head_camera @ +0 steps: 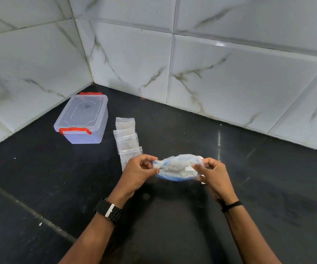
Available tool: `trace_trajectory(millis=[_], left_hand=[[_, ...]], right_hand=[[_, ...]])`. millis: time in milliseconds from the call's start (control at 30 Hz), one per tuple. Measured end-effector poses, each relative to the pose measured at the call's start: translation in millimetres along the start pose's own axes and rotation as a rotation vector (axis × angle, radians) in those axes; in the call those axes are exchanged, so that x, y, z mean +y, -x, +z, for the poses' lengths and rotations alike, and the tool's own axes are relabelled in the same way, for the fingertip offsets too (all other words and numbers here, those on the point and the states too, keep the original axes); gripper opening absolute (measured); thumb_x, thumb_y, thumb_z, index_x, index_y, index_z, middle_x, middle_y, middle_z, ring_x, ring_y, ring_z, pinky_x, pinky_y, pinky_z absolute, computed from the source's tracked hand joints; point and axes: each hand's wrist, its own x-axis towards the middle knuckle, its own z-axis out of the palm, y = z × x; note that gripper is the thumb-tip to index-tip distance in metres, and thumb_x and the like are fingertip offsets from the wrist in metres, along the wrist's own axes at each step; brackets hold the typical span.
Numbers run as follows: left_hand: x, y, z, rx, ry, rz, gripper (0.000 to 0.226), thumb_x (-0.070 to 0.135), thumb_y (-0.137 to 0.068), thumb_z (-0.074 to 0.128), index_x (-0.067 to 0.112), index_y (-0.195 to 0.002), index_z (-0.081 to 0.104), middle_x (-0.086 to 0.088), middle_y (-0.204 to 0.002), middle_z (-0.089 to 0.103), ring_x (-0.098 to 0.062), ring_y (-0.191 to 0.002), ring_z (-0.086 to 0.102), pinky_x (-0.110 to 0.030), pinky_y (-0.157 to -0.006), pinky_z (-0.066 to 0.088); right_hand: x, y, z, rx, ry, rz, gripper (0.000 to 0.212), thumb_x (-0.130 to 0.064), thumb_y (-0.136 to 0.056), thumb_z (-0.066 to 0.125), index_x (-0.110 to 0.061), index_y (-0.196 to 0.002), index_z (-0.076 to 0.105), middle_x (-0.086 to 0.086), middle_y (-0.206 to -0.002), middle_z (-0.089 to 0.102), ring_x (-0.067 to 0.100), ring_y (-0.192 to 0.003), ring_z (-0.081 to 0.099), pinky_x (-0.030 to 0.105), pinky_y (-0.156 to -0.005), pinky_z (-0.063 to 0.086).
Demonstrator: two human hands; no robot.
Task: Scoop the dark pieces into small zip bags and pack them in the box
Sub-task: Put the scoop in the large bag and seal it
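Observation:
Above the black counter, my left hand (140, 171) and my right hand (213, 175) hold a crumpled clear plastic bag with blue trim (178, 167) between them, each hand pinching one end. What the bag contains is pale and blurred, and I see no dark pieces in it. A row of small clear zip bags (126, 138) lies flat on the counter just beyond my left hand. The clear plastic box (83, 119) with red latches stands in the far left corner with its lid on.
The black counter (172, 216) meets white marble-pattern wall tiles (230, 73) at the back and on the left. A small white object (203, 181) shows partly behind my right hand. A pale curved line crosses the counter at lower left.

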Motion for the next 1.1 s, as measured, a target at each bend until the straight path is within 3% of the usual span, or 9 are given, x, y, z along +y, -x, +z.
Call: trace_trajectory(millis=[133,267,433,533,600,667,800,933,1100], left_hand=[[2.7,6.3,12.5,0.107,-0.118,0.033,0.018,0.003,-0.077,0.074,0.013,-0.087,0.063,0.001,-0.069,0.058,-0.008,-0.063,0.057,-0.018,-0.060,0.050],[6.4,10.0,19.3,0.265,-0.141,0.079,0.021,0.010,-0.076,0.077,0.015,-0.080,0.058,0.004,-0.067,0.054,-0.009,-0.060,0.052,-0.015,-0.055,0.045],[3.7,9.4,15.7,0.391,-0.227,0.180,0.026,0.008,-0.077,0.075,0.018,-0.074,0.051,0.000,-0.079,0.061,-0.013,-0.077,0.062,-0.020,-0.070,0.054],[0.9,10.8,13.9,0.417,-0.238,0.188,0.023,0.007,-0.078,0.071,0.013,-0.075,0.049,-0.005,-0.079,0.061,-0.021,-0.079,0.063,-0.033,-0.073,0.057],[-0.3,13.7,11.9,0.397,-0.198,0.154,0.021,0.008,-0.080,0.069,0.007,-0.077,0.049,-0.013,-0.079,0.061,-0.029,-0.073,0.064,-0.029,-0.062,0.056],[-0.3,16.7,7.9,0.343,-0.126,0.094,0.020,0.011,-0.083,0.068,0.003,-0.082,0.050,-0.015,-0.084,0.063,-0.029,-0.073,0.066,-0.022,-0.057,0.055],[1.3,23.0,-1.3,0.133,0.111,-0.004,0.019,0.015,-0.084,0.070,0.013,-0.097,0.056,-0.004,-0.102,0.069,-0.018,-0.094,0.069,-0.039,-0.083,0.058],[4.7,31.2,-6.3,-0.013,0.340,-0.063,0.038,0.004,-0.080,0.071,0.012,-0.115,0.057,-0.008,-0.114,0.068,-0.021,-0.101,0.069,-0.039,-0.087,0.057],[8.7,32.7,-3.7,0.055,0.357,-0.040,0.033,0.003,-0.079,0.072,0.010,-0.107,0.058,-0.011,-0.106,0.070,-0.023,-0.092,0.071,-0.030,-0.070,0.060]], right_hand=[[6.9,-2.3,1.3,0.203,0.342,-0.160,0.013,-0.005,-0.076,0.068,-0.008,-0.070,0.057,0.017,-0.076,0.064,0.029,-0.068,0.061,0.037,-0.060,0.052],[-2.8,9.2,5.6,0.314,0.516,-0.434,0.019,0.000,-0.072,0.064,-0.007,-0.066,0.047,0.005,-0.067,0.051,0.015,-0.059,0.045,0.015,-0.053,0.036],[-2.3,19.5,13.0,0.227,0.661,-0.534,0.037,0.003,-0.072,0.061,-0.017,-0.061,0.032,-0.003,-0.056,0.039,0.009,-0.050,0.032,0.018,-0.050,0.034],[-2.4,22.1,16.2,0.139,0.535,-0.418,0.029,0.004,-0.073,0.060,-0.014,-0.066,0.040,-0.001,-0.062,0.044,0.009,-0.053,0.036,0.015,-0.050,0.034],[-9.1,23.7,14.3,0.034,0.398,-0.284,0.015,0.002,-0.079,0.059,-0.012,-0.077,0.053,0.000,-0.073,0.055,0.008,-0.062,0.049,0.011,-0.057,0.042],[-16.8,23.6,8.2,-0.154,0.127,-0.114,0.012,0.000,-0.088,0.055,-0.010,-0.094,0.060,0.005,-0.090,0.066,0.013,-0.080,0.063,0.020,-0.071,0.054],[-24.5,20.7,-10.5,-0.424,-0.291,0.089,0.034,-0.002,-0.078,0.065,0.000,-0.112,0.059,0.016,-0.106,0.070,0.024,-0.095,0.069,0.031,-0.082,0.058],[-22.1,16.6,-17.8,-0.408,-0.340,0.100,0.055,-0.010,-0.061,0.075,0.002,-0.112,0.060,0.021,-0.104,0.070,0.025,-0.091,0.070,0.027,-0.072,0.059],[-23.4,20.2,-9.1,-0.327,-0.244,0.063,0.028,-0.003,-0.072,0.070,0.000,-0.098,0.059,0.011,-0.077,0.072,0.017,-0.068,0.071,0.022,-0.053,0.056]])
